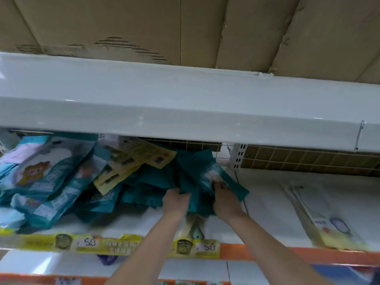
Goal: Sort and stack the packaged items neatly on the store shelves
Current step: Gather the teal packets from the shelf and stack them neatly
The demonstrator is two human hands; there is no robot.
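Observation:
A bundle of teal packets (197,173) stands tilted on the white shelf (267,198), leaning right. My left hand (174,200) grips the bundle's lower left edge, and my right hand (224,198) holds its front face and lower right side. To the left lies a loose heap of teal and light-blue packets (51,182), some with a cartoon figure, and yellow-backed packets (131,161) lie across them. Motion blur softens the whole view.
A white upper shelf edge (185,112) hangs low over the packets, with cardboard boxes (144,27) above it. A wire divider (238,175) stands right of the bundle. Flat white and yellow packs (329,225) lie at the right. Yellow price tags (86,242) line the shelf's front rail.

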